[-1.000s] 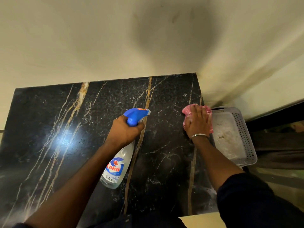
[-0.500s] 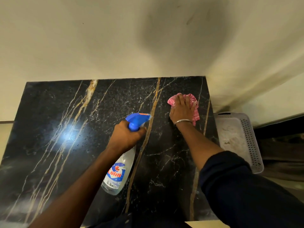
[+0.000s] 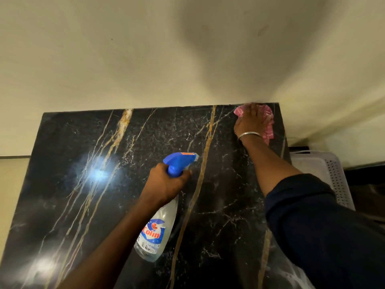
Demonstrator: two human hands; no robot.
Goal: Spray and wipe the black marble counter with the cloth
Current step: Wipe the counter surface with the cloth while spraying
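Observation:
The black marble counter (image 3: 129, 184) with gold and white veins fills the lower part of the view. My left hand (image 3: 166, 184) grips the neck of a clear spray bottle (image 3: 155, 232) with a blue trigger head, held above the counter's middle with the nozzle facing right. My right hand (image 3: 249, 122) presses flat on a pink cloth (image 3: 268, 124) at the counter's far right corner, against the wall. A silver bangle sits on that wrist. The hand hides most of the cloth.
A cream wall (image 3: 166, 59) rises right behind the counter's back edge. A white perforated plastic basket (image 3: 333, 174) stands just past the counter's right edge. Bright light reflections lie on the counter's left half.
My right hand has slid the pink cloth away from me, from near the basket up to the far right corner. The left hand and bottle kept their place.

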